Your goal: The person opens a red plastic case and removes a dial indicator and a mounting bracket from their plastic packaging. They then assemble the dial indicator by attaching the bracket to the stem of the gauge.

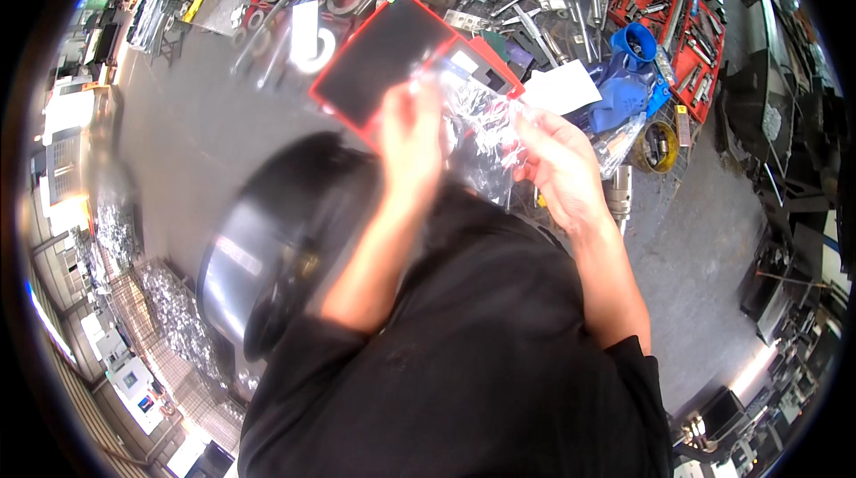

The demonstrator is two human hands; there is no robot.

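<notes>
Right hand [566, 175] is pinching a clear bag [481, 135]; left hand [412, 135] is blurring, grip unclear; white paper [563, 87] is lying farther off, any print unreadable.

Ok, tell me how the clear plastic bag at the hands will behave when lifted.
The clear plastic bag will probably be floppy, since its film is creased and crumpled. It looks thin and see-through, so likely light, though any contents are hard to make out. Its glossy surface may be slippery.
</notes>
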